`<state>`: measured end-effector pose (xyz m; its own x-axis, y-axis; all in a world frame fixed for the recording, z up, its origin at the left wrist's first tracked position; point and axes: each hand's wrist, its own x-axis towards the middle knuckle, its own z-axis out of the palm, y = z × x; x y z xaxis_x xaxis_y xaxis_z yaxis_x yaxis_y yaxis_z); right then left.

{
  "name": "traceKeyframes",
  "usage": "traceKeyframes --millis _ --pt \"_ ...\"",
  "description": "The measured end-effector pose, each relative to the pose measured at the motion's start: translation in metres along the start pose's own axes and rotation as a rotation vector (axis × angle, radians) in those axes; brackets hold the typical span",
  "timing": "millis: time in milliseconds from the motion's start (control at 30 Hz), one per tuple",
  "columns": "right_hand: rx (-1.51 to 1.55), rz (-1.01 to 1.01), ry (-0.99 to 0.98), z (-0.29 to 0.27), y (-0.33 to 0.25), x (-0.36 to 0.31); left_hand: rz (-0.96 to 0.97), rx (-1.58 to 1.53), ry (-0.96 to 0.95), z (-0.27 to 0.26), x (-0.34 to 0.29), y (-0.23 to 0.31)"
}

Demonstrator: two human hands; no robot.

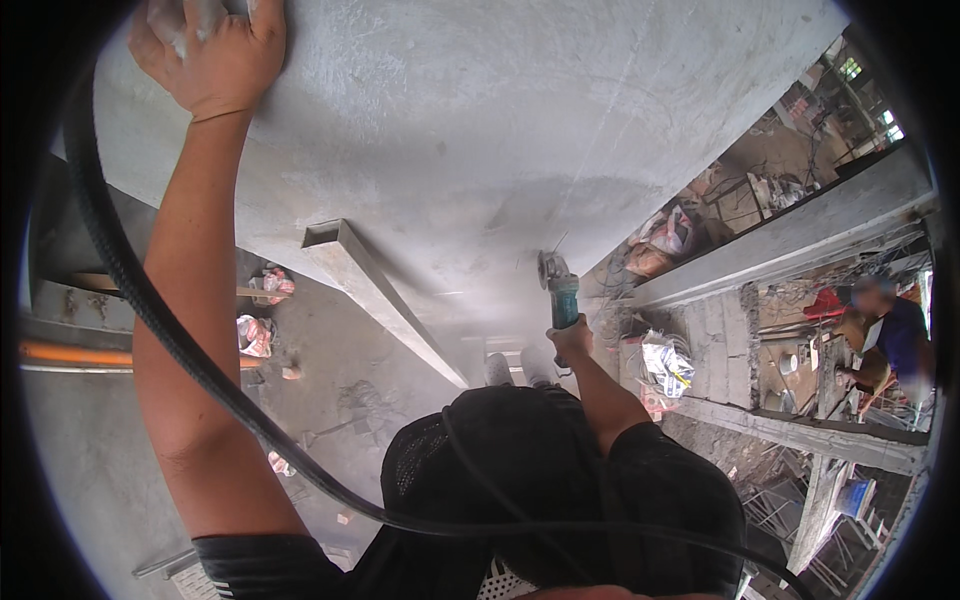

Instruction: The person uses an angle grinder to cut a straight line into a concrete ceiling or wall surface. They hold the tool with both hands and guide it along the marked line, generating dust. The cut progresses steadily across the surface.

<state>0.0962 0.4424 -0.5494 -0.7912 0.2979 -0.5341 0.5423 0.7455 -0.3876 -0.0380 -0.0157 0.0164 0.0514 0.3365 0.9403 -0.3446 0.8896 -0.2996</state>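
My right hand (572, 342) is wrapped round the body of a green angle grinder (565, 303), low in front of me. Its disc end meets or nearly meets the grey plastered wall (470, 120), with pale haze around it; exact contact is hard to see. A thin straight line runs along the wall above the grinder. High at the left, my left hand (215, 60) lies against the same wall, dusty fingers spread, tips cut off by the frame's edge. Between my arms a long, hollow rectangular bar (385, 292) slants down from the wall.
A thick black cable (195, 350) loops across my left arm and body. Orange pipe (75, 352) runs at the left. White sacks (665, 362), a concrete beam (800, 240) and rubble lie right. Another person (895, 335) works at the far right.
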Motion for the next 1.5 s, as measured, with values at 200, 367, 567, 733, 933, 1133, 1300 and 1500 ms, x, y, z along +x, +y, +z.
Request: traceKeyframes --millis 200,367,567,733,933,1133,1300,1500 --pt "-0.009 0.002 0.005 -0.004 -0.001 0.004 0.001 -0.017 -0.022 -0.006 0.005 0.01" --pt "0.003 -0.001 0.008 0.001 0.002 0.012 0.035 -0.033 0.038 0.002 0.005 0.005" --pt "-0.019 0.017 -0.003 -0.006 -0.003 0.01 0.049 0.0 0.042 0.005 0.004 0.006" --pt "-0.014 -0.022 0.009 -0.004 -0.004 0.01 0.04 -0.025 0.048 0.005 0.006 0.006" --pt "0.0 -0.043 0.019 -0.002 0.003 0.019 0.035 -0.051 0.04 0.005 0.008 0.01" --pt "-0.014 -0.025 0.017 -0.001 -0.001 0.014 0.046 -0.056 0.088 0.007 0.004 0.007" --pt "0.008 -0.04 0.0 -0.004 0.001 0.015 0.034 -0.103 0.07 0.001 0.005 0.009" --pt "0.025 -0.061 0.023 -0.012 0.001 0.007 0.026 -0.069 0.07 -0.002 0.006 0.012"
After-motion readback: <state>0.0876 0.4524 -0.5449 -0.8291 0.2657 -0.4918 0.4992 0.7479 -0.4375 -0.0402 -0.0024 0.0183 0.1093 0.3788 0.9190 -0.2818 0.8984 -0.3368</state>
